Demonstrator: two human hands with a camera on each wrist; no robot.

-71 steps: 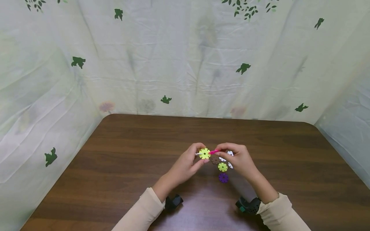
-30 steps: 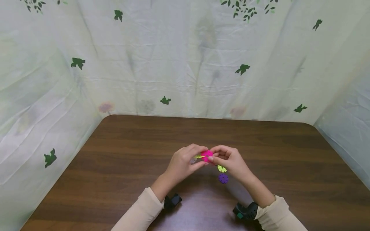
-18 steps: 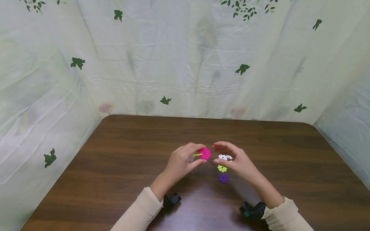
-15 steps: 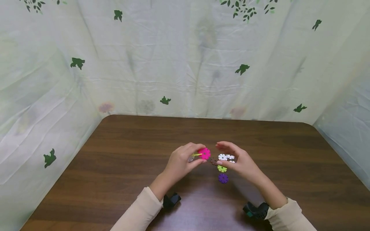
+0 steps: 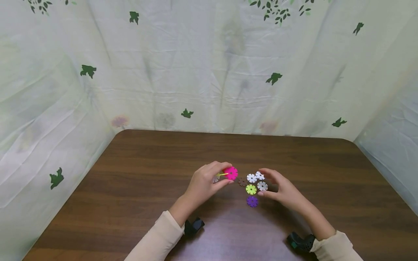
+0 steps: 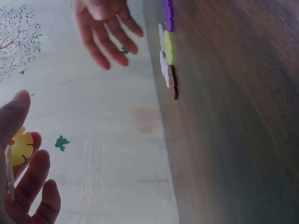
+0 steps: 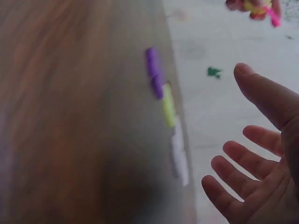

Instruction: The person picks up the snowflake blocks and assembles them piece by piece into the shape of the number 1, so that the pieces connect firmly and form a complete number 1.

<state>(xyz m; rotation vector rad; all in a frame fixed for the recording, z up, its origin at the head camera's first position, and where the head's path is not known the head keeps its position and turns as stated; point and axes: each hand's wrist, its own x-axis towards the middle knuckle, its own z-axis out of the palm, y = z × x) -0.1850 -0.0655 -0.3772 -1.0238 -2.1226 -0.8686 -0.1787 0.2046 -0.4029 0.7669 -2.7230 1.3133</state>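
Note:
My left hand (image 5: 209, 179) pinches a small cluster of joined notched discs above the table. A pink notched disc (image 5: 232, 173) faces up at its right end, a yellow one (image 6: 22, 147) crosses it edge-on, and a white one (image 5: 216, 178) shows partly behind the fingers. My right hand (image 5: 284, 188) hovers over the loose discs at the right, fingers spread and holding nothing. Near its fingertips lie white notched discs (image 5: 262, 186), one partly covered by the index finger. Left of these are a yellow-green disc (image 5: 251, 189) and a brown disc (image 5: 242, 182).
A purple notched disc (image 5: 252, 202) lies nearest the person among the loose discs. All rest on a brown wooden table (image 5: 156, 156). A pale curtain (image 5: 209, 72) with green bird shapes hangs behind the table's far edge.
The right hand brought the pink disc to the yellow one, then let go and moved right over the loose discs. The left hand turned the cluster, so pink now faces up.

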